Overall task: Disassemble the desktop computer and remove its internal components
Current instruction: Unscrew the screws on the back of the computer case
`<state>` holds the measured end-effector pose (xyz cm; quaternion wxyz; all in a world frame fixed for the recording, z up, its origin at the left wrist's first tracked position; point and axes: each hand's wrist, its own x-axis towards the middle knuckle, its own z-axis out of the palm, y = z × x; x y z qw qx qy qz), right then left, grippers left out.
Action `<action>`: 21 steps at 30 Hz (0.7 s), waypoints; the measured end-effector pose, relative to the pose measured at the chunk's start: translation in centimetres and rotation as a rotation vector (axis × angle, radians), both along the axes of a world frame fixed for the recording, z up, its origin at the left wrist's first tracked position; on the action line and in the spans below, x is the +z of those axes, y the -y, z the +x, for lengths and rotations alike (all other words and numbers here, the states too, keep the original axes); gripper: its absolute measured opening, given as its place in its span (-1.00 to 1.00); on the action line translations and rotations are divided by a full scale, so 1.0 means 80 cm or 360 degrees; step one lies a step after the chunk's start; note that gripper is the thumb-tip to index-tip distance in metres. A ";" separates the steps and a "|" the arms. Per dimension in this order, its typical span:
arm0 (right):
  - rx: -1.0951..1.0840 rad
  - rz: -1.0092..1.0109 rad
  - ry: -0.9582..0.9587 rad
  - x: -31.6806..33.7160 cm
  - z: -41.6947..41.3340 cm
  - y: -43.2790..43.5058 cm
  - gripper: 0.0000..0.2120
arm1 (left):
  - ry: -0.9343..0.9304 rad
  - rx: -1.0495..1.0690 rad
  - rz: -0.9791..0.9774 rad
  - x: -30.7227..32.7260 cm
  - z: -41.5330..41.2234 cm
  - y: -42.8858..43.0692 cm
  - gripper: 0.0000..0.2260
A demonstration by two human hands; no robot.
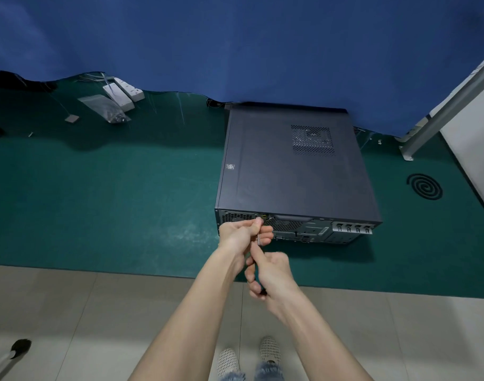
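Although the teardown is only just getting under way, the setting is already laid out. A blue curtain (235,45) is hanging down to a green mat (98,202) spread on the floor. The desktop computer (290,166) is lying on its side on that mat, its far end against the curtain and its rear panel (304,228) facing the person.

The case is showing no opening. Its broad side cover with the vent grille (312,140) is sitting flush on top, and no internal part is lying out on the mat. Judging by this, nothing is removed yet and nearly the whole job is remaining: the cover, then everything inside.

Both hands are working at the upper left of the rear panel. The left hand (241,233) is pinching the metal shaft of a screwdriver (258,240) close to the panel and steadying it. The right hand (272,272), just behind, is curling round the dark handle. The tip is hidden by the left fingers, so whether it is seated in a cover screw cannot be told, though that seems the step in hand.

Well apart at far left, power strips (122,92) and a clear plastic bag (106,107) are lying on the mat, and a dark spiral coil (425,187) is sitting to the right.
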<state>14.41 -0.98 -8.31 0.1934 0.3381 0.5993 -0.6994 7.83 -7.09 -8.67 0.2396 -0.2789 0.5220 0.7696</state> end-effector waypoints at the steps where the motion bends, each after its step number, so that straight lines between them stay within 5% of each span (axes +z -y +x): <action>1: 0.0124 0.0429 0.0014 -0.001 -0.003 0.006 -0.72 | -0.0017 -0.0007 -0.0028 0.000 0.003 -0.001 -0.86; 3: 0.0286 0.1140 0.0002 -0.005 -0.006 0.012 -0.75 | -0.0039 -0.0017 -0.0065 0.001 0.005 -0.004 -0.86; 4: 0.0274 0.1128 -0.0022 -0.007 -0.002 0.012 -0.75 | -0.0049 -0.0020 -0.0071 0.003 0.006 -0.004 -0.87; 8: -0.0197 -0.0732 0.0016 0.000 0.013 -0.009 -0.61 | -0.0032 -0.0033 0.0030 0.006 0.003 0.001 -0.89; 10: -0.0272 -0.0980 -0.0037 0.002 0.014 -0.019 -0.64 | -0.0025 -0.0045 0.0096 0.005 0.004 0.004 -0.88; 12: -0.0131 -0.0409 -0.0096 -0.003 0.013 -0.019 -0.64 | -0.0022 -0.0008 0.0130 0.003 0.007 0.003 -0.85; 15: 0.0289 0.0974 -0.0171 -0.010 0.011 -0.011 -0.59 | -0.0057 0.0062 0.0067 -0.002 0.010 0.000 -0.86; 16: 0.0332 0.1248 -0.0144 -0.015 0.011 -0.010 -0.58 | -0.0085 0.0050 0.0038 -0.003 0.011 -0.001 -0.90; 17: 0.0304 0.1195 -0.0142 -0.015 0.014 -0.010 -0.58 | -0.0106 0.0043 0.0034 -0.002 0.010 -0.001 -0.94; 21: -0.0256 -0.0920 0.0024 -0.005 0.017 -0.021 -0.60 | -0.0026 0.0101 0.0187 0.000 0.007 0.005 -0.86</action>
